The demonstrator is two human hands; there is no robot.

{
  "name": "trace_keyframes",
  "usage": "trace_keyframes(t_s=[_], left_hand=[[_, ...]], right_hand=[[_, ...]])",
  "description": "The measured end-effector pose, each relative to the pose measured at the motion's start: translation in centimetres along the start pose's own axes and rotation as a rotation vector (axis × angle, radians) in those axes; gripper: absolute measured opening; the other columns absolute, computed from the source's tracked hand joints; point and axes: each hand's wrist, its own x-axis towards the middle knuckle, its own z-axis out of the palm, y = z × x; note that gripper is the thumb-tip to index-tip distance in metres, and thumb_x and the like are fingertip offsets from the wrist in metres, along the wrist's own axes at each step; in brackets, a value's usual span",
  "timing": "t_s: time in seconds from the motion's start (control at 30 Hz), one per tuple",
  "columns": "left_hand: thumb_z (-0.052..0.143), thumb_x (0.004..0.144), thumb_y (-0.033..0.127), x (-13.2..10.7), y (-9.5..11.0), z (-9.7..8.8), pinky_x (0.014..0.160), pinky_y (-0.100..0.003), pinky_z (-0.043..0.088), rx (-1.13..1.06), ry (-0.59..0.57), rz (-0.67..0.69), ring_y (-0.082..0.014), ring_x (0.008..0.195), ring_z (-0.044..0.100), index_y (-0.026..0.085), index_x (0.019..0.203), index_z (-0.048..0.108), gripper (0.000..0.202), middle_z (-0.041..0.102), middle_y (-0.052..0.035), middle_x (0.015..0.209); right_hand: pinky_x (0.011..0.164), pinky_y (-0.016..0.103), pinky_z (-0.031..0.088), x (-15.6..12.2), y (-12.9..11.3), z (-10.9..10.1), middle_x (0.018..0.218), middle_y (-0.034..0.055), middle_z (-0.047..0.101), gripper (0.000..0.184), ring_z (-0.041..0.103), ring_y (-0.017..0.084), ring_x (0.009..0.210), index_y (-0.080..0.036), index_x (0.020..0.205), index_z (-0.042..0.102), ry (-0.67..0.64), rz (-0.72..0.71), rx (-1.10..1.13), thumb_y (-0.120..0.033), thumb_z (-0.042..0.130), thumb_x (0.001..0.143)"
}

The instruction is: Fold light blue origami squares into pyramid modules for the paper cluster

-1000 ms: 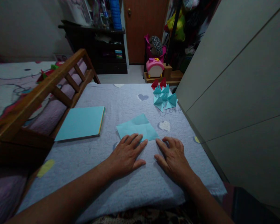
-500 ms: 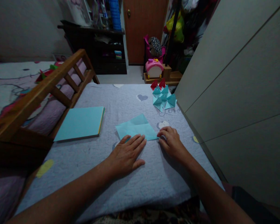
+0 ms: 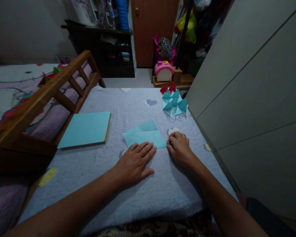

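Turquoise folded paper (image 3: 144, 135) lies under the fingertips of the left hand (image 3: 134, 161), which is spread flat, palm down, fingers stretched forward onto the sheet's near edge. The right hand (image 3: 179, 148) sits just beside the paper's near right corner with its fingers curled in. The fingertips meet the corner, but whether they pinch it cannot be told. Both hands and the paper rest on the grey-blue bed sheet (image 3: 143, 194), which is printed with hearts. To the left, apart from the paper, lies a flat stack of turquoise sheets (image 3: 85, 129) with a yellow edge. Farther back on the right stands a cluster of folded turquoise pieces (image 3: 174, 102), with two red folded pieces (image 3: 168, 88) behind it. A wooden rail (image 3: 51, 90) runs along the left side of the bed, and pale panels (image 3: 249, 82) close the right. Beyond the bed's far end stand a pink toy (image 3: 164, 70) and a brown door (image 3: 150, 29).
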Motion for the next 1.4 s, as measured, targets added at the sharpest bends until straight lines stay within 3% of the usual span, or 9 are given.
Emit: trace_keyframes(t_s=[0.5, 0.73, 1.07, 1.2, 1.3, 1.4], left_hand=[[0.044, 0.099, 0.062, 0.1, 0.0, 0.3, 0.113, -0.049, 0.03, -0.014, 0.034, -0.004, -0.0324, 0.142, 0.038, 0.022, 0.152, 0.03, 0.068, 0.042, -0.0129, 0.156], [0.043, 0.099, 0.062, 0.1, 0.0, 0.3, 0.113, -0.049, 0.03, -0.007, 0.026, -0.006, -0.0329, 0.143, 0.037, 0.022, 0.152, 0.031, 0.068, 0.041, -0.0125, 0.157], [0.044, 0.099, 0.061, 0.2, 0.1, 0.0, 0.113, -0.048, 0.03, -0.02, 0.016, -0.003, -0.0329, 0.142, 0.038, 0.021, 0.152, 0.032, 0.067, 0.041, -0.0134, 0.157], [0.046, 0.098, 0.06, 0.1, 0.2, -0.1, 0.113, -0.049, 0.032, -0.019, 0.0, -0.014, -0.0332, 0.142, 0.039, 0.021, 0.152, 0.032, 0.068, 0.041, -0.0132, 0.158], [0.045, 0.098, 0.06, 0.1, 0.2, 0.1, 0.112, -0.049, 0.032, -0.016, 0.012, -0.012, -0.0337, 0.142, 0.039, 0.021, 0.153, 0.032, 0.068, 0.041, -0.0127, 0.157], [0.042, 0.099, 0.062, 0.1, 0.2, 0.2, 0.114, -0.049, 0.031, -0.014, 0.021, -0.002, -0.0338, 0.143, 0.037, 0.02, 0.153, 0.032, 0.069, 0.041, -0.0126, 0.157]], right_hand=[[0.088, 0.043, 0.037, -0.5, -0.1, 1.2, 0.107, 0.0108, 0.062, 0.009, 0.05, 0.028, 0.102, -0.021, 0.08, 0.062, 0.151, 0.019, 0.03, -0.017, 0.055, 0.084], [0.092, 0.045, 0.036, -0.7, -0.7, 1.5, 0.105, 0.0095, 0.059, 0.015, 0.049, 0.029, 0.102, -0.021, 0.084, 0.058, 0.174, 0.034, -0.016, -0.036, 0.062, 0.087], [0.091, 0.045, 0.037, -0.8, 0.6, 1.4, 0.106, 0.0101, 0.058, 0.004, 0.048, 0.029, 0.102, -0.021, 0.088, 0.061, 0.171, 0.073, -0.016, -0.025, 0.059, 0.087], [0.093, 0.048, 0.038, -0.9, 0.9, 0.8, 0.109, 0.0112, 0.058, 0.014, 0.049, 0.031, 0.105, -0.021, 0.098, 0.063, 0.197, 0.098, 0.041, -0.019, 0.056, 0.086], [0.096, 0.049, 0.04, -1.1, -0.1, 0.3, 0.117, 0.0128, 0.059, 0.031, 0.048, 0.031, 0.112, -0.02, 0.111, 0.064, 0.258, -0.073, 0.121, -0.01, 0.052, 0.084], [0.096, 0.042, 0.045, -1.4, -1.7, 0.4, 0.116, 0.0109, 0.061, 0.042, 0.053, 0.025, 0.11, -0.022, 0.12, 0.065, 0.118, -0.395, 0.241, -0.004, 0.045, 0.087]])
